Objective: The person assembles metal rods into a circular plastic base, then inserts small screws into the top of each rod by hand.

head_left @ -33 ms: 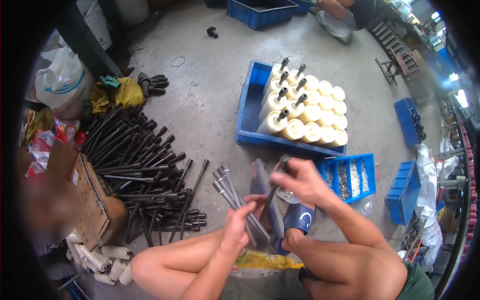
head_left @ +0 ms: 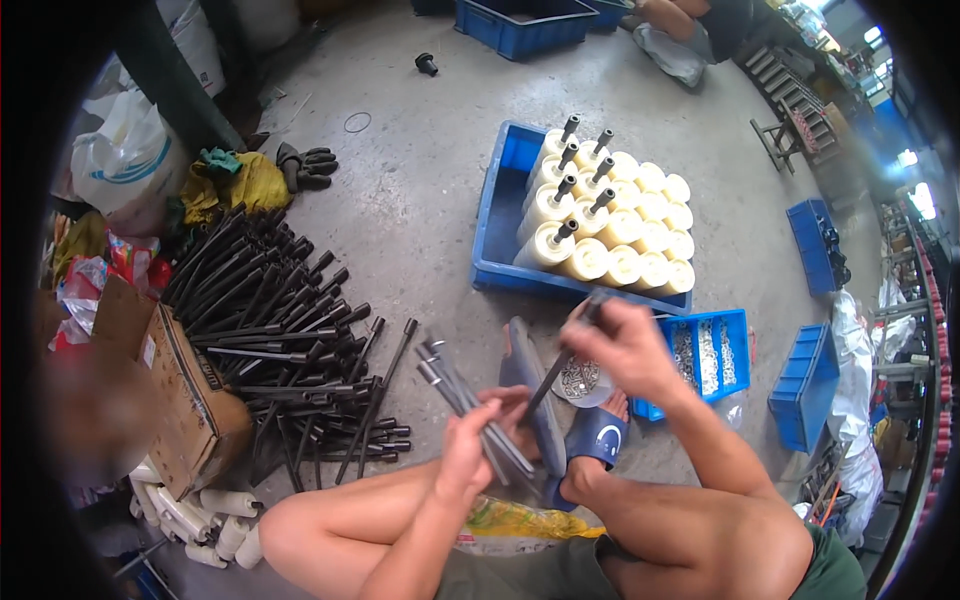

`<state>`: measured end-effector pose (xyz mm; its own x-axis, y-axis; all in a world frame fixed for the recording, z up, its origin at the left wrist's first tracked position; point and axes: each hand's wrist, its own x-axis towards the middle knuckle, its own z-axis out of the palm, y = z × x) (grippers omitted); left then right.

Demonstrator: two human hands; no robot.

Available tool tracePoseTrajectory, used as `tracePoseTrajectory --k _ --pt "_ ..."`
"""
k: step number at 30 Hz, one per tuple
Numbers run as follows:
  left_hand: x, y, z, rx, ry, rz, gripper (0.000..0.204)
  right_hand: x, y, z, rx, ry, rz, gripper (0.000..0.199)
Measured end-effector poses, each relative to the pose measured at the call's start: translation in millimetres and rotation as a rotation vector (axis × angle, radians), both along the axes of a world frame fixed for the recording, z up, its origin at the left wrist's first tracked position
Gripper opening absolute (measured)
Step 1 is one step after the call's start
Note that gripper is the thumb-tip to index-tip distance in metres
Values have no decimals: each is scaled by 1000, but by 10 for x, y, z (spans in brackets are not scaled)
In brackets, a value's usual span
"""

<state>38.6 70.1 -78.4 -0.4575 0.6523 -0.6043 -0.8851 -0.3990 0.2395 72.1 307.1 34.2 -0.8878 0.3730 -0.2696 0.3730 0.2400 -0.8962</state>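
Several grey metal rods (head_left: 455, 388) with thicker ends are bunched in my left hand (head_left: 468, 445), its fingers wrapped round them between my knees. My right hand (head_left: 628, 348), blurred by motion, grips the upper part of a single dark rod (head_left: 550, 380), whose lower end comes down beside my left fingers. Below the right hand, a small round bowl (head_left: 580, 382) holds small shiny metal parts. Just beyond it stands a blue crate (head_left: 490, 235) of upright cream rollers (head_left: 622, 227); dark rods (head_left: 568, 228) stick up from several on its left side.
A big pile of black rods (head_left: 290, 330) lies at left beside a cardboard box (head_left: 195, 400). White rollers (head_left: 185, 520) lie below it. A blue divided tray (head_left: 738, 350) of small parts and a blue bin (head_left: 805, 385) are at right. Another person (head_left: 680, 20) sits far back.
My right hand has moved slightly to the right and upward with the rod, uncovering more of the bowl. The bunch in my left hand has shifted a little to the left.
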Motion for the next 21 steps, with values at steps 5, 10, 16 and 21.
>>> tracePoseTrajectory --k 5,10,16,21 --pt "-85 -185 -57 -227 -31 101 17 -29 660 531 301 414 -356 17" --pt "-152 -193 -116 -158 -169 149 9 -100 963 434 383 479 -416 19" --pt "-76 -103 -154 -140 -183 68 7 -166 1077 322 413 489 -407 18" --pt "-53 -120 -230 -135 -225 54 6 -141 1117 334 442 502 -378 16"
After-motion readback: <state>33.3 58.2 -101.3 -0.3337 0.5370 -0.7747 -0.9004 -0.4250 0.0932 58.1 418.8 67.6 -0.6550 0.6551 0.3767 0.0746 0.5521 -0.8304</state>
